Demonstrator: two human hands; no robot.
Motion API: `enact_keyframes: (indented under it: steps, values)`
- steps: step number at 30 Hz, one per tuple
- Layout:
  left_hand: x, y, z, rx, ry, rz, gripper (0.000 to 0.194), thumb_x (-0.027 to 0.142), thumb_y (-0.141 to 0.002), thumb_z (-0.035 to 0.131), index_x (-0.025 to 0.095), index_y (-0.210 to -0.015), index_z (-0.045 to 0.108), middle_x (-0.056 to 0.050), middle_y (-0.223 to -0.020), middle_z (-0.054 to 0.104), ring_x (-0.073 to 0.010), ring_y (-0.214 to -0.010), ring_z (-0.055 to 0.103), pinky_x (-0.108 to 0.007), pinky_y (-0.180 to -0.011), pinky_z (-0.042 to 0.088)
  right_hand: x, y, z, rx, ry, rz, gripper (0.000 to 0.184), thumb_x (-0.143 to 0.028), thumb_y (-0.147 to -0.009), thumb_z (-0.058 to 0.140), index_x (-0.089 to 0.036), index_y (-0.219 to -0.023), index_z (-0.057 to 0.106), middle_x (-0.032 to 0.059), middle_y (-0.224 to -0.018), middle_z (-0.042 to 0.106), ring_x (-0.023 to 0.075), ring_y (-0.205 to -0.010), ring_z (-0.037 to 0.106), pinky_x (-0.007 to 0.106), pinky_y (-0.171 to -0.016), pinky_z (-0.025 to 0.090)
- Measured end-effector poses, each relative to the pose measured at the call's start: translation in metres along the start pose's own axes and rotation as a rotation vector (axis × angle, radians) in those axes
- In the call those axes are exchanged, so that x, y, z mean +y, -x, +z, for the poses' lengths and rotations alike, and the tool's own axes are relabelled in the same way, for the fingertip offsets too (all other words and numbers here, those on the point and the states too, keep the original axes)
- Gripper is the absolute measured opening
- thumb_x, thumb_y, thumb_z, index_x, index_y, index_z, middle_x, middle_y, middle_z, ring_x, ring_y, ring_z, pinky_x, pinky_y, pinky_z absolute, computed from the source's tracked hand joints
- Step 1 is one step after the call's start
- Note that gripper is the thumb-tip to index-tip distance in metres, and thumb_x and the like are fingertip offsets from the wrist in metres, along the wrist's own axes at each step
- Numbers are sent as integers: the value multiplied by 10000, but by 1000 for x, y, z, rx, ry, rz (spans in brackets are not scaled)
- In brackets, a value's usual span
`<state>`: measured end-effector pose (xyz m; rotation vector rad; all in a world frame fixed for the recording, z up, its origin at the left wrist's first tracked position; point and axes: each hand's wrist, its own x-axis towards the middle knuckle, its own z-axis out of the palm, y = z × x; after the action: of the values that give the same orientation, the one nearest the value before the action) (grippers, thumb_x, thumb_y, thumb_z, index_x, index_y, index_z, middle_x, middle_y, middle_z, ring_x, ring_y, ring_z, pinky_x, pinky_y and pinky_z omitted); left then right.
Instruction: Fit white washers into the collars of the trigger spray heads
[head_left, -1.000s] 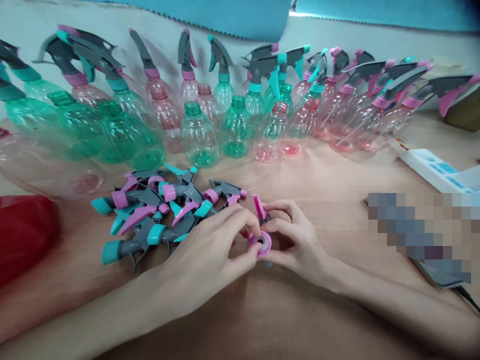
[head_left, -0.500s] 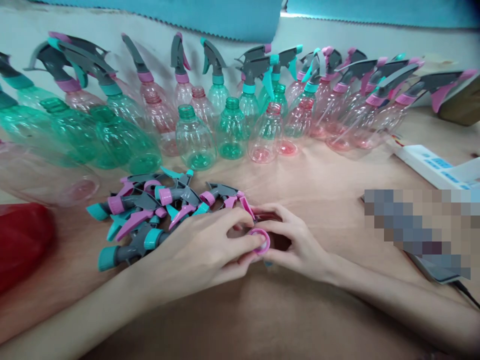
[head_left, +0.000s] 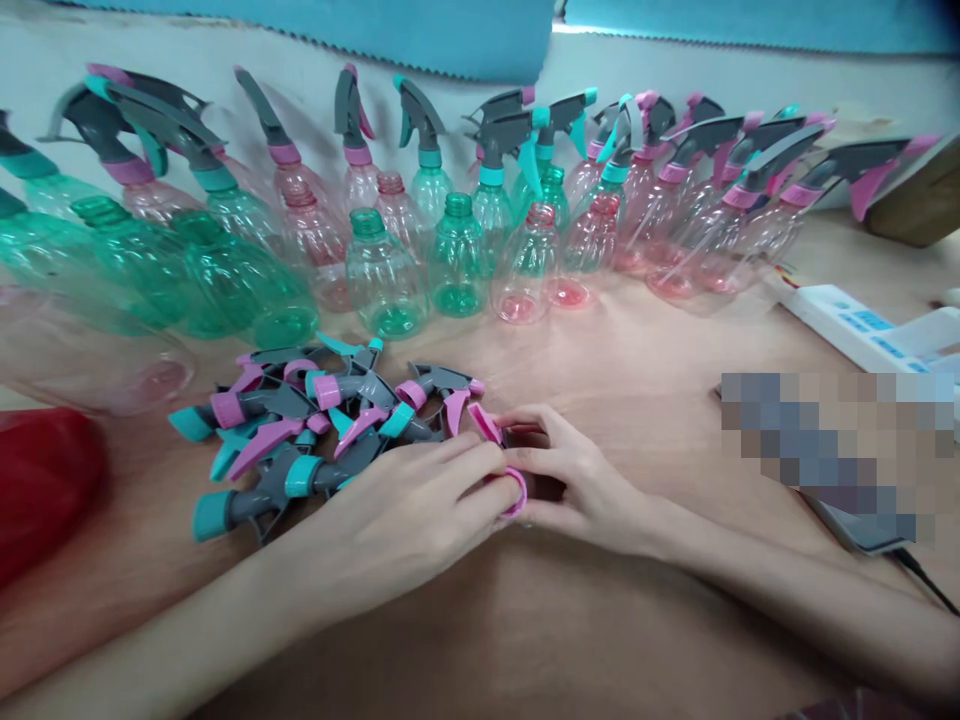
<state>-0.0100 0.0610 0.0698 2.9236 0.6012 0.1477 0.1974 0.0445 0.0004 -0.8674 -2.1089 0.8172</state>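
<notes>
Between my two hands is a trigger spray head (head_left: pixel 516 494) with a pink collar and pink trigger. My right hand (head_left: pixel 577 480) is closed around its body, which is mostly hidden by the fingers. My left hand (head_left: pixel 442 490) pinches at the collar, with thumb and fingertips at its open end; whether something small sits between them is hidden. Just left of my hands lies a pile of loose grey spray heads (head_left: pixel 277 405) with pink or turquoise collars and triggers.
Behind the pile stand open green bottles (head_left: pixel 459 262) and open pink bottles (head_left: pixel 527 268). Bottles fitted with spray heads (head_left: pixel 429 165) line the wall. A red bag (head_left: pixel 45 480) lies at left. At right are a white power strip (head_left: pixel 855 320) and a blurred-out device (head_left: pixel 825 460) with a cable.
My left thumb and fingers have moved onto the collar's opening and now cover most of it. The spray head has turned slightly, its trigger shifting left. The view has shifted a little.
</notes>
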Motion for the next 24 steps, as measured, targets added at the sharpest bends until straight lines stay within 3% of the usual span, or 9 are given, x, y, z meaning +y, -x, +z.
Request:
enact_keyframes:
  steps: [9, 17, 24]
  values:
    - [0, 8, 5, 20, 97, -73, 370, 99, -962, 266, 207, -1025, 614, -39, -1007, 645, -187, -887, 624, -287, -751, 479, -5, -3, -3, -39, -30, 15, 327, -341, -789, 721, -231, -1090, 658, 90, -1223, 502, 220, -1178, 502, 420, -1003, 468]
    - [0, 9, 1, 140, -42, 47, 445, 89, -973, 175, 168, -961, 612, -51, -926, 657, -165, -789, 619, -261, -684, 470, -5, -2, -5, -81, -14, 14, 303, -357, -806, 700, -196, -1060, 666, 108, -1245, 513, 220, -1203, 493, 409, -1010, 458]
    - [3, 10, 7, -6, 3, -19, 378, 85, -933, 242, 188, -941, 606, -43, -948, 641, -194, -841, 597, -300, -748, 466, -3, -1, -3, -82, 15, 2, 297, -384, -799, 700, -205, -1035, 670, 102, -1257, 503, 227, -1206, 491, 413, -998, 469]
